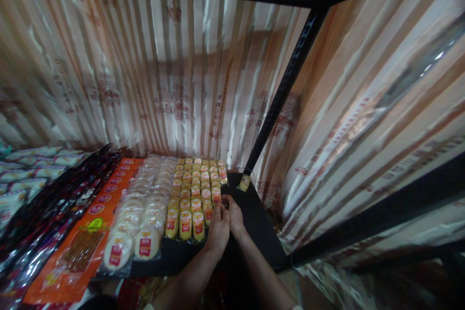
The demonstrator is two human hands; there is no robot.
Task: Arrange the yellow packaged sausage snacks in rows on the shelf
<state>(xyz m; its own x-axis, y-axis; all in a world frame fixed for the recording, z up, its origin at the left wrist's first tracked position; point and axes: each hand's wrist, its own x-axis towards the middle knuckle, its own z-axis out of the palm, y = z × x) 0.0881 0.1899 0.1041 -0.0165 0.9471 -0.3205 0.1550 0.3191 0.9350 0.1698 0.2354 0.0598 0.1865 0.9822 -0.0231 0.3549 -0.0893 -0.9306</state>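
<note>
Rows of small yellow packaged cakes with red-and-white labels lie on a black shelf. At the right side of these rows my two hands meet. My left hand has its fingers curled together beside the front cakes. Touching it, my right hand is also closed, with its fingertips toward the cake at the row's end. What the fingers hold, if anything, is hidden. A single yellow packaged cake sits apart near the back corner post.
Clear packs of round white cakes stand left of the yellow ones. Beyond them are orange snack-stick packs, dark shiny packets and white packets. A black metal post rises at the corner, with printed sheeting behind.
</note>
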